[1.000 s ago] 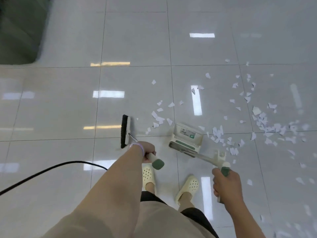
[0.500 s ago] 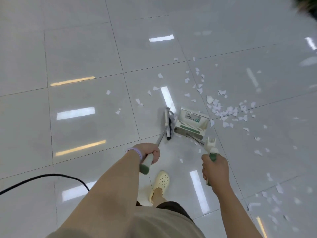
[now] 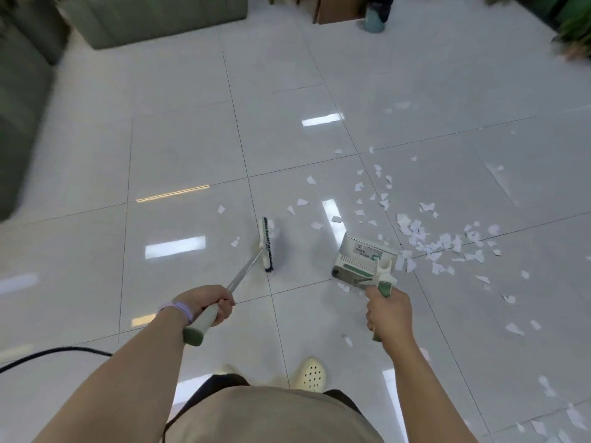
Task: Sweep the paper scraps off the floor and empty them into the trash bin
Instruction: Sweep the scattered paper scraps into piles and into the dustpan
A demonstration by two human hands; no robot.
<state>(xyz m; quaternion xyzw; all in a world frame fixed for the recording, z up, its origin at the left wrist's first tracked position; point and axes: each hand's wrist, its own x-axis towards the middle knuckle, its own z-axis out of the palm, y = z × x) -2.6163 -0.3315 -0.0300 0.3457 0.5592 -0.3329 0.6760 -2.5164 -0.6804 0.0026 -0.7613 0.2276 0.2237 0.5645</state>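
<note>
White paper scraps lie scattered over the glossy tiled floor, thickest right of centre. My left hand grips the white-and-green handle of a small broom. Its brush head rests on the floor, left of the scraps. My right hand grips the green handle of a white dustpan. The pan stands on the floor at the left edge of the scrap pile. No trash bin is plainly in view.
A grey-green sofa lines the top and left edges. A teal vase and a brown box stand at the top, with plants at the top right. A black cable crosses the floor at lower left. My cream shoe is below.
The brush head has swung away from the dustpan to the left. The view has tilted up, bringing the sofa and the vase into sight.
</note>
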